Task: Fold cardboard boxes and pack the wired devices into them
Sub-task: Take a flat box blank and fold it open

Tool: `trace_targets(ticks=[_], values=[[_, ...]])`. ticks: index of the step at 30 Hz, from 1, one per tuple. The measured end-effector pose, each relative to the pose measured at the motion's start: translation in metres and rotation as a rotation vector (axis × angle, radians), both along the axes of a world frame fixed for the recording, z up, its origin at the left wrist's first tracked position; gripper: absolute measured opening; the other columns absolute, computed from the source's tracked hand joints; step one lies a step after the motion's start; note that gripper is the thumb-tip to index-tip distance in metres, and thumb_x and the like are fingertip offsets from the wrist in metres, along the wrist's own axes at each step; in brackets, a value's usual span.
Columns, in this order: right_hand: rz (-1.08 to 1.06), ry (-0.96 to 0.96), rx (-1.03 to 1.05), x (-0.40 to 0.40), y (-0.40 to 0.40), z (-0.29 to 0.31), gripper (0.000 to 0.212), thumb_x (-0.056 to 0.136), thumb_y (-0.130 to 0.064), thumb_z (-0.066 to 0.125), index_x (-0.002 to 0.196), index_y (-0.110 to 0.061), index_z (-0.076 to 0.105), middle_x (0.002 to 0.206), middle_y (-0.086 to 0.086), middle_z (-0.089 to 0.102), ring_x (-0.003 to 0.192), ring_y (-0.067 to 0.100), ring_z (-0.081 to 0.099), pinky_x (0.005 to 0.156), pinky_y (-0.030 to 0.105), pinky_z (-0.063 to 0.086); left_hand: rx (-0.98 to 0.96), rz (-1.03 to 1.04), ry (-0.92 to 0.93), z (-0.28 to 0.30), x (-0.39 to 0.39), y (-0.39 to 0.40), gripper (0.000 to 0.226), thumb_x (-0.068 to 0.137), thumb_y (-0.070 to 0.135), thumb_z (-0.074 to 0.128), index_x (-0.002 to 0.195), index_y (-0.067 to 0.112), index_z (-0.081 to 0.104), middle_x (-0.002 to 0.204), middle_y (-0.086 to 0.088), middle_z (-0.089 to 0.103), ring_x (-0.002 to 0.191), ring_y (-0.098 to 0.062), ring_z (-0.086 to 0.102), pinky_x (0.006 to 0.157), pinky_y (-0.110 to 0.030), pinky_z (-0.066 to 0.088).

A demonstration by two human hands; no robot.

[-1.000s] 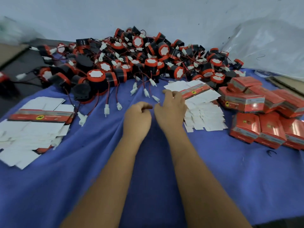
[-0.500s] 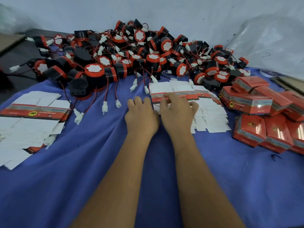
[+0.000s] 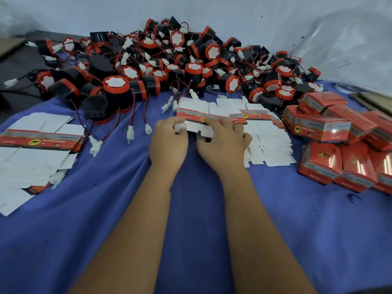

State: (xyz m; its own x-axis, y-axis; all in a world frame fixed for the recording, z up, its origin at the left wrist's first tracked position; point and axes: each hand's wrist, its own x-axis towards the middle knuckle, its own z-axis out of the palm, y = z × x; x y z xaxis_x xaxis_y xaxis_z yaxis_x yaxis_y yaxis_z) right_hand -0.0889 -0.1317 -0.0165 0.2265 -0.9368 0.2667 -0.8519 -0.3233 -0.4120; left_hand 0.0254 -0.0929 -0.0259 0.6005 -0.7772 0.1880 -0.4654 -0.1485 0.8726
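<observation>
Hands, left [image 3: 167, 143] and right [image 3: 222, 143], pinch one flat unfolded box [image 3: 197, 115]; red folded boxes [image 3: 322, 128] closed.

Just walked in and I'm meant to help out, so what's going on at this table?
A person is packing wired devices into small boxes. Both hands, left hand and right hand, grip one flat box blank at the near edge of the stack of blanks, not yet folded. The pile of devices lies behind, folded red boxes sit at the right, and more blanks at the left, all on the blue cloth.
</observation>
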Motion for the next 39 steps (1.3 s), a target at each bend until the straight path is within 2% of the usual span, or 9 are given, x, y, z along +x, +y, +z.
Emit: trace_targets(ticks=[3, 10, 18, 20, 23, 26, 30, 36, 39], values=[[0.07, -0.144, -0.03, 0.0, 0.0, 0.002, 0.036, 0.088, -0.038, 0.06, 0.124, -0.037, 0.061, 0.122, -0.012, 0.065, 0.116, 0.021, 0.044, 0.094, 0.033, 0.022, -0.202, 0.104, 0.248, 0.005, 0.004, 0.001, 0.037, 0.095, 0.003, 0.047, 0.122, 0.021, 0.065, 0.123, 0.001, 0.063, 0.11, -0.017, 0.061, 0.095, -0.037, 0.052], [0.17, -0.381, 0.102, -0.005, 0.001, 0.007, 0.03, 0.084, -0.037, 0.074, 0.11, -0.023, 0.074, 0.104, -0.005, 0.073, 0.101, 0.016, 0.062, 0.094, 0.037, 0.048, -0.296, 0.248, 0.511, 0.007, 0.012, 0.001, 0.045, 0.089, 0.001, 0.054, 0.132, 0.015, 0.059, 0.07, 0.015, 0.06, 0.06, 0.006, 0.061, 0.071, -0.027, 0.058], [0.169, -0.488, -0.107, -0.005, -0.002, 0.006, 0.021, 0.096, -0.03, 0.06, 0.097, -0.015, 0.075, 0.079, 0.002, 0.071, 0.078, 0.021, 0.062, 0.081, 0.042, 0.049, -0.299, 0.161, 0.442, 0.01, 0.004, 0.006, 0.021, 0.083, 0.011, 0.049, 0.094, 0.012, 0.067, 0.083, -0.01, 0.065, 0.071, -0.023, 0.056, 0.071, -0.034, 0.052], [0.125, -0.65, -0.084, -0.004, -0.002, 0.008, 0.018, 0.096, -0.028, 0.06, 0.093, -0.016, 0.073, 0.079, -0.002, 0.07, 0.077, 0.008, 0.059, 0.076, 0.031, 0.05, -0.266, 0.146, 0.428, 0.011, 0.002, 0.008, 0.032, 0.085, 0.015, 0.052, 0.112, 0.009, 0.069, 0.102, -0.009, 0.071, 0.087, -0.022, 0.065, 0.081, -0.037, 0.057], [0.082, -0.795, -0.021, -0.004, 0.0, 0.011, 0.012, 0.096, -0.029, 0.06, 0.092, -0.027, 0.072, 0.086, -0.016, 0.068, 0.083, -0.004, 0.056, 0.073, 0.011, 0.044, -0.26, 0.125, 0.372, 0.014, -0.001, 0.01, 0.02, 0.085, 0.02, 0.059, 0.102, 0.021, 0.069, 0.085, 0.009, 0.068, 0.074, -0.006, 0.06, 0.069, -0.03, 0.053], [0.128, -0.894, 0.007, 0.0, 0.006, 0.015, 0.01, 0.095, -0.028, 0.062, 0.094, -0.028, 0.073, 0.09, -0.019, 0.069, 0.091, -0.003, 0.06, 0.082, 0.018, 0.048, -0.157, 0.058, 0.206, 0.012, -0.005, 0.012, 0.005, 0.085, 0.03, 0.065, 0.086, 0.025, 0.067, 0.073, 0.011, 0.065, 0.068, -0.005, 0.06, 0.058, -0.019, 0.044], [0.272, -0.909, 0.083, 0.01, 0.014, 0.017, 0.009, 0.09, -0.021, 0.069, 0.095, -0.021, 0.077, 0.097, -0.012, 0.074, 0.098, -0.002, 0.064, 0.085, 0.011, 0.045, -0.097, 0.071, 0.112, 0.009, -0.003, 0.008, 0.031, 0.09, 0.042, 0.063, 0.075, 0.016, 0.058, 0.062, 0.011, 0.054, 0.056, -0.002, 0.051, 0.047, -0.016, 0.032], [0.395, -0.777, 0.112, 0.016, 0.021, 0.015, 0.013, 0.085, -0.012, 0.072, 0.096, -0.016, 0.077, 0.098, -0.008, 0.074, 0.101, 0.003, 0.063, 0.09, 0.02, 0.048, -0.205, 0.123, 0.252, 0.007, 0.003, 0.008, 0.039, 0.099, 0.018, 0.045, 0.136, 0.03, 0.044, 0.093, 0.023, 0.057, 0.079, 0.004, 0.058, 0.057, -0.006, 0.04], [0.409, -1.037, 0.243, 0.017, 0.019, 0.018, 0.021, 0.095, -0.009, 0.056, 0.103, -0.013, 0.075, 0.105, 0.0, 0.074, 0.1, 0.009, 0.064, 0.085, 0.018, 0.047, -0.242, 0.062, 0.293, 0.005, 0.007, 0.007, 0.058, 0.093, 0.0, 0.041, 0.141, 0.031, 0.049, 0.107, 0.025, 0.058, 0.091, 0.009, 0.059, 0.072, -0.013, 0.048]])
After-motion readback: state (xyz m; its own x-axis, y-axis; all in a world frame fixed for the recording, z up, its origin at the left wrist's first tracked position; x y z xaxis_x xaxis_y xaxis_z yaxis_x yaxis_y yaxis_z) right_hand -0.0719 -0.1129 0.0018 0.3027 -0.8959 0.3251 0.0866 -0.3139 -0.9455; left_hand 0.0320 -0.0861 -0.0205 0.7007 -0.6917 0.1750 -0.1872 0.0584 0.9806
